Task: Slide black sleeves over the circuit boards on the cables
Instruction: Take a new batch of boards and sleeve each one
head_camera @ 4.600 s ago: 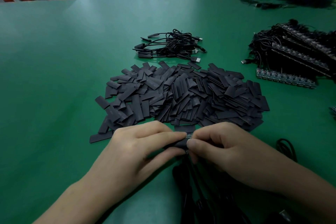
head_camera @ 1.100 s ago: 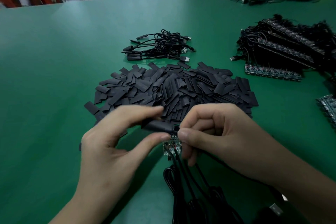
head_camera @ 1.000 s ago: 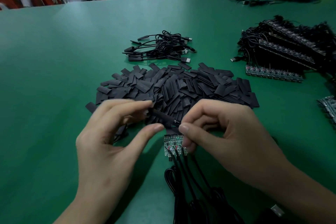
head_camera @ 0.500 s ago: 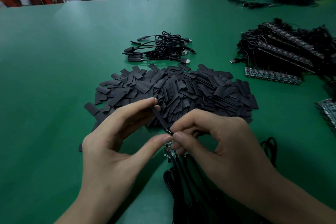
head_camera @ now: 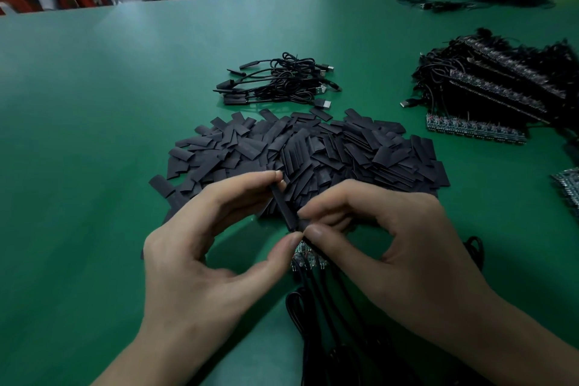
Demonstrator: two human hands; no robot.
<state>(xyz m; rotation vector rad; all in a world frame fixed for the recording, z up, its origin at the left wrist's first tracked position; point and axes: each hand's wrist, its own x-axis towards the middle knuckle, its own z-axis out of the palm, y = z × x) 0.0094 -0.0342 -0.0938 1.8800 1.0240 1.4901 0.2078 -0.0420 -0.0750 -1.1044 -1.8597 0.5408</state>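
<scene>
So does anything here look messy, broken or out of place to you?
Nothing looks damaged. The sleeve pile is loose but stays together, with a few strays at its left edge. The sleeve pinched in the left hand sits tilted, simply mid-fitting against the right hand.

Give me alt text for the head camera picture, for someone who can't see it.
Two bare hands meet over a green table: the left hand pinches a black sleeve while the right hand grips its lower end above small circuit boards on black cables. Behind lies a pile of loose sleeves, then a bundle of finished cables.
</scene>
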